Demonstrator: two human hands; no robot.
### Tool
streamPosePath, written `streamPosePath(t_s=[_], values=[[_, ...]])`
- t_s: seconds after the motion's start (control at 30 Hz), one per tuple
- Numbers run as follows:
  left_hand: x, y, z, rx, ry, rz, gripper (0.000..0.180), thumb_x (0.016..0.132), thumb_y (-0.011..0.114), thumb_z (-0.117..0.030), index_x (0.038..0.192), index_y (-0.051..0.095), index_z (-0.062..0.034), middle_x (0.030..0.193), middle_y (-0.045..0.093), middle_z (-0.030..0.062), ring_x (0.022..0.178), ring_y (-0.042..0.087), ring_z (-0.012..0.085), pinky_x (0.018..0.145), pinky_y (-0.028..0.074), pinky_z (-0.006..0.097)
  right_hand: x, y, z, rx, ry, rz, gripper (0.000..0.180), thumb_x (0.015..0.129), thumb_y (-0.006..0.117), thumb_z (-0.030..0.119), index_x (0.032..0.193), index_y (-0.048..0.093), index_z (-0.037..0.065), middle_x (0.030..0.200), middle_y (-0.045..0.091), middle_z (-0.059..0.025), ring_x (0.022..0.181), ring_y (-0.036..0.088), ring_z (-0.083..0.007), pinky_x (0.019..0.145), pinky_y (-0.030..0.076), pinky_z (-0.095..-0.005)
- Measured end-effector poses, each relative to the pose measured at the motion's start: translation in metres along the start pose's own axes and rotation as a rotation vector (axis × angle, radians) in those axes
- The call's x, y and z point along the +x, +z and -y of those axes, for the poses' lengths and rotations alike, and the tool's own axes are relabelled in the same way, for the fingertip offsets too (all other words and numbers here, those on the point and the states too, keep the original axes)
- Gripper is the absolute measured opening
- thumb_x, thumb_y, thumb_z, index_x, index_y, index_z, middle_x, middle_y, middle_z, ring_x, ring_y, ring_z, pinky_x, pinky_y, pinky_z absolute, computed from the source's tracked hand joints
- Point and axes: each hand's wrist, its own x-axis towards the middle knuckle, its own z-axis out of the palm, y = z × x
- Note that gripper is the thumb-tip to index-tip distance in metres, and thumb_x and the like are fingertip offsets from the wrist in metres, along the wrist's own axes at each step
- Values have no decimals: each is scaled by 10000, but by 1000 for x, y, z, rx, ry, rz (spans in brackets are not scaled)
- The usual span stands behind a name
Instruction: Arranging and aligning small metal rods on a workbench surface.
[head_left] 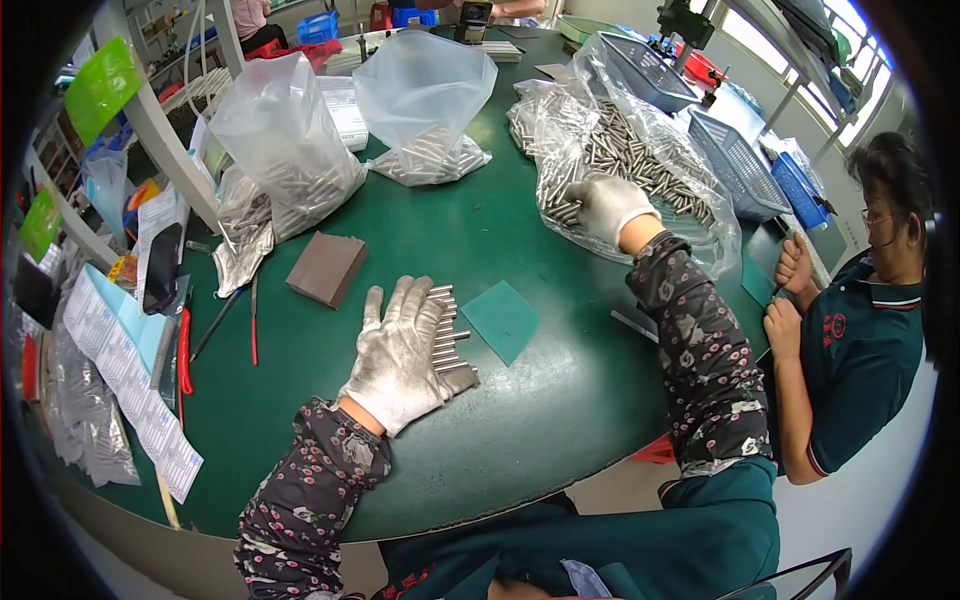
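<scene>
**Loose pins under one palm, a heap under the other: where control could slip**

From my remote station I see the left hand (400, 345), gloved, laid palm down with fingers extended and thumb set wide, over a row of metal pins (446, 335). The pins lie side by side on the green worktop (540, 430), their ends jutting past the glove at uneven lengths. Being apparently round, they could roll apart if that palm lifted or pressed unevenly; the near edge of the worktop offers no visible lip to stop them.

The right hand (612, 205), also gloved, is curled at the near side of a pin heap (625, 150) in an open clear bag (718, 248). I cannot tell whether its fingers grip any pins. A careless pull on the slack plastic could, I judge, spill the heap.

Between the hands lies a green square sheet (503, 322), close to the jutting ends; strays could lodge against it. Beside the patterned right sleeve (705, 350) is a thin pale strip (630, 323), which a sweep of the forearm might carry off.
</scene>
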Motion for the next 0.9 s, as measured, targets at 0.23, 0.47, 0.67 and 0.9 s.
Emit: streamPosePath(t_s=[0.23, 0.47, 0.67, 0.9], values=[[-2, -2, 3, -9, 18, -32, 836, 557, 741, -412, 1196, 443, 37, 1278, 398, 225, 1236, 342, 363, 1049, 202, 520, 14, 13, 3, -135, -36, 135, 298, 746, 526, 82, 1022, 628, 129, 982, 623, -156, 959, 593, -295, 806, 477, -390], [-3, -2, 4, 50, 8, 7, 838, 612, 683, -536, 1208, 453, 7, 1280, 400, 196, 1260, 308, 319, 1052, 172, 514, 20, 10, 6, -166, -54, 200, 227, 715, 552, 124, 911, 657, 77, 911, 638, -164, 862, 624, -310, 765, 494, -386], [-2, -2, 4, -19, 18, -38, 810, 569, 736, -410, 1186, 451, 32, 1274, 400, 231, 1235, 345, 357, 1048, 212, 516, 15, 16, 4, -278, -167, 81, 173, 709, 551, 166, 813, 654, 75, 816, 644, -132, 791, 626, -302, 697, 496, -391], [-2, 1, 6, 22, 9, -8, 840, 628, 669, -530, 1234, 439, 3, 1288, 402, 197, 1261, 314, 320, 1053, 170, 517, 13, 16, 5, -273, -176, 72, 176, 700, 546, 187, 768, 650, 62, 765, 638, -143, 754, 622, -311, 683, 491, -404]])
